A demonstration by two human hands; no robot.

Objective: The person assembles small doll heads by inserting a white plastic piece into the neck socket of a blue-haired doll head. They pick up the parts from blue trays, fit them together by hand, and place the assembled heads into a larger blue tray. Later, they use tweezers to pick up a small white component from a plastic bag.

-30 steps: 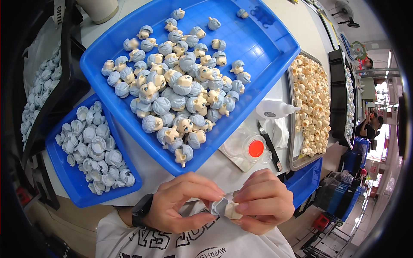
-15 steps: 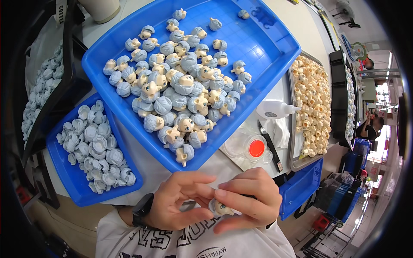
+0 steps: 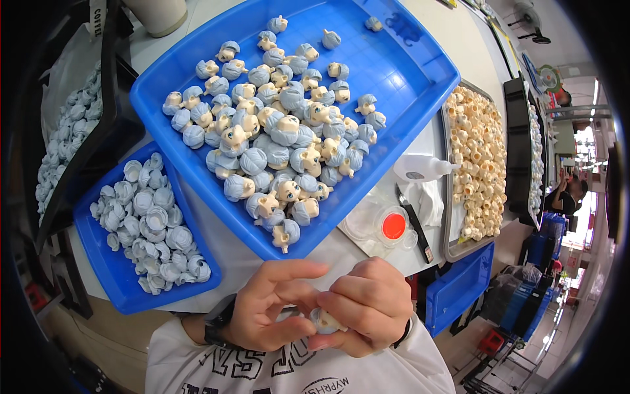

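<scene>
I observed the left hand (image 3: 266,308) and right hand (image 3: 367,305) both pinching one small doll head (image 3: 323,320) between fingertips, close to the chest. It sat below the large blue tray (image 3: 420,72) of assembled heads on the counter (image 3: 354,246).

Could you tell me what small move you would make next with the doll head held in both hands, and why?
Probably press the pale blue hair piece fully down onto the doll head. Both the left hand and the right hand pinch it close to the chest, away from the large blue tray where heads with hair already lie, so it looks not yet ready to set down.
</scene>
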